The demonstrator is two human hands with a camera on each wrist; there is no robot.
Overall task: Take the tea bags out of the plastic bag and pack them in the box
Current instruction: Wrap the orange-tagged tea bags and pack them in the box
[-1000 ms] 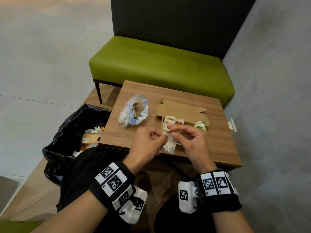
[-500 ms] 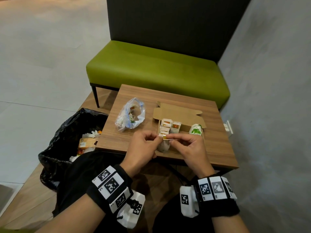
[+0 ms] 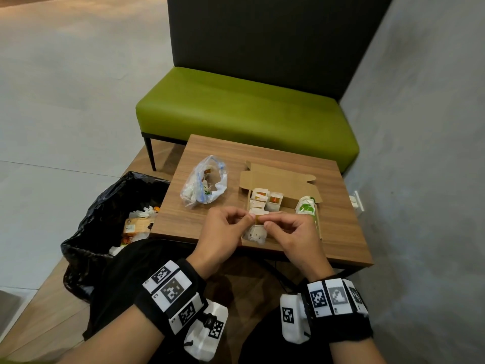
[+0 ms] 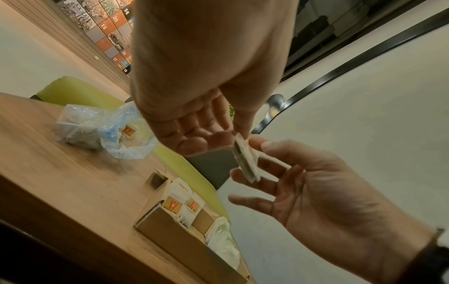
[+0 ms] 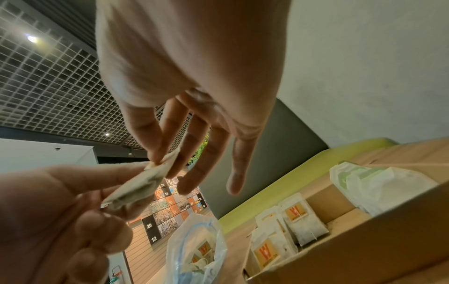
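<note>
A white tea bag point(image 3: 255, 233) hangs above the near end of the open cardboard box point(image 3: 284, 179). My left hand point(image 3: 245, 219) and right hand point(image 3: 267, 222) both pinch its top edge, fingertips almost meeting. The left wrist view shows the tea bag point(image 4: 245, 160) edge-on between the two hands. In the right wrist view the tea bag point(image 5: 143, 184) is squeezed by thumb and fingers. The box holds several orange-tagged tea bags point(image 3: 259, 198) standing upright and green-labelled ones point(image 3: 305, 208) at its right. A clear plastic bag point(image 3: 204, 185) with more tea bags lies left of the box.
The small wooden table point(image 3: 341, 232) stands before a green bench point(image 3: 244, 114), with a grey wall on the right. A black trash bag point(image 3: 105, 206) holding rubbish sits on the floor at the table's left edge.
My hands have drawn closer together on the tea bag, and its pouch now hangs lower between them. The plastic bag and the box have stayed in place.
</note>
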